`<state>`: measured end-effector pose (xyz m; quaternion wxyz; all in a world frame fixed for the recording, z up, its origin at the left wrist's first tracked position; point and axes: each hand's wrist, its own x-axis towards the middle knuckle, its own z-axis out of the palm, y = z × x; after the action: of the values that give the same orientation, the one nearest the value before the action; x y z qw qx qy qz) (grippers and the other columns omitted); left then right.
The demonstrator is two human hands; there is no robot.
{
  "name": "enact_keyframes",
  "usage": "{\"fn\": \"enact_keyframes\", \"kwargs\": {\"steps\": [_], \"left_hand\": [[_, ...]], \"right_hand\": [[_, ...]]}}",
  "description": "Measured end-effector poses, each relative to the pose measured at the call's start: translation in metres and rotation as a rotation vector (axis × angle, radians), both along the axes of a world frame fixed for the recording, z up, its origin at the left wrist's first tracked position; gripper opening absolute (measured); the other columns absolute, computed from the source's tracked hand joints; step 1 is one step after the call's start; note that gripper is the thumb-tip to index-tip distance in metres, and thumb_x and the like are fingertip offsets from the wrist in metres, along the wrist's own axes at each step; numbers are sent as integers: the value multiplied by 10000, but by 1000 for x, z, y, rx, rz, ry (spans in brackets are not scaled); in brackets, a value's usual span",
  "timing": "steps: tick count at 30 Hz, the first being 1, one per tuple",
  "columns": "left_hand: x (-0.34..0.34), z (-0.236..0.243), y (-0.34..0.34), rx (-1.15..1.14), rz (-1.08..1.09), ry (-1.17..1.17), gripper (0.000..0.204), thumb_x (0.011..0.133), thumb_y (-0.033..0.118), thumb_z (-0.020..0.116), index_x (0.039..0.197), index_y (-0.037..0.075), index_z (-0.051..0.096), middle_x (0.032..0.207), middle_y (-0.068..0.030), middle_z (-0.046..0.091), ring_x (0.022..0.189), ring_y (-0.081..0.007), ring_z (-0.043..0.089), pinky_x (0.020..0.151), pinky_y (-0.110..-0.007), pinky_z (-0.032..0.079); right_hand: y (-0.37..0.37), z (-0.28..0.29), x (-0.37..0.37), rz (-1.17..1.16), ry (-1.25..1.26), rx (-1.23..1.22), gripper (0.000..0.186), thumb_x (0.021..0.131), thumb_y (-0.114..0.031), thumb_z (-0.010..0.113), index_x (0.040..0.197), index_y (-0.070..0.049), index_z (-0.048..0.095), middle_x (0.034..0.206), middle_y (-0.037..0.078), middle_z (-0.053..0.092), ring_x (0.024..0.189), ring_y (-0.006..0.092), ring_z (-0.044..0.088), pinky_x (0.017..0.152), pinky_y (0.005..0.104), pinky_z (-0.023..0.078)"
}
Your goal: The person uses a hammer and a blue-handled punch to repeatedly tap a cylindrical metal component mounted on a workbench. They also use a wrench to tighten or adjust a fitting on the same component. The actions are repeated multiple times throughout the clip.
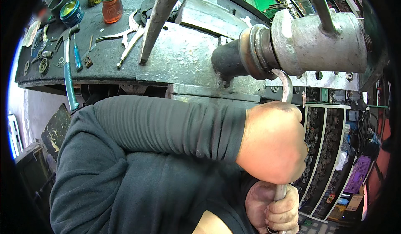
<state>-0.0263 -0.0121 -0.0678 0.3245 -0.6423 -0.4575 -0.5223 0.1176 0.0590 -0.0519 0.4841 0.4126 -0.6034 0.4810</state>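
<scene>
My left arm in a dark ribbed sleeve crosses in front of me. The left hand (273, 144) is a fist around the shaft of a steel hook spanner (286, 93), just below its curved end. Lower on the same shaft, my right hand (273, 209) wraps its fingers round it. The tip of the hook meets the underside of a ringed metal collar (255, 52). This collar joins a dark round tube (227, 58) to a thick grey metal cylinder (321, 42), which lies on its side at the bench's right end.
On the dark workbench (125, 73) lie a hammer (68, 63), locking pliers (131, 42), a blue screwdriver (77, 54) and small metal parts. A red bottle (112, 6) and a blue tin (71, 12) stand behind. Shelves (326, 167) of parts and a purple crate (358, 173) are at right.
</scene>
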Motion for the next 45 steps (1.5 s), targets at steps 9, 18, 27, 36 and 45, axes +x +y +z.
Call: {"fn": "enact_keyframes", "kwargs": {"steps": [9, 18, 27, 36, 45], "left_hand": [[0, 1, -2, -25, -15, -14, 182, 571, 311, 612, 569, 174, 493, 568, 62, 451, 507, -112, 475, 474, -288, 335], [-7, 4, -11, -57, -67, 0, 187, 565, 327, 619, 590, 169, 521, 577, 64, 475, 522, -116, 503, 491, -291, 354], [-8, 0, -9, -109, -147, 1, 178, 576, 336, 613, 604, 179, 535, 584, 55, 479, 529, -123, 508, 503, -294, 357], [-14, 11, -16, -84, -155, -16, 203, 547, 333, 611, 575, 160, 509, 569, 62, 457, 515, -118, 492, 479, -287, 342], [-3, 2, -8, -103, -129, -64, 180, 570, 308, 628, 579, 183, 499, 563, 79, 455, 519, -111, 505, 479, -290, 357]], "right_hand": [[-3, -2, -2, 7, -18, -12, 327, 950, -346, 513, 727, -154, 369, 553, -72, 324, 427, 72, 261, 421, 229, 238], [-15, -7, -10, 29, 88, -74, 302, 936, -289, 543, 721, -168, 370, 542, -93, 314, 414, 54, 265, 412, 213, 245], [-17, -20, -15, 66, 227, -167, 278, 904, -219, 578, 715, -178, 378, 532, -102, 331, 403, 40, 283, 406, 198, 270], [-23, 6, -20, 84, 11, -4, 304, 859, -131, 596, 663, -179, 368, 493, -91, 293, 376, 41, 222, 389, 213, 188], [-25, 8, -25, 12, 76, -29, 264, 907, -250, 575, 728, -163, 402, 519, -82, 315, 382, 48, 228, 388, 222, 200]]}}
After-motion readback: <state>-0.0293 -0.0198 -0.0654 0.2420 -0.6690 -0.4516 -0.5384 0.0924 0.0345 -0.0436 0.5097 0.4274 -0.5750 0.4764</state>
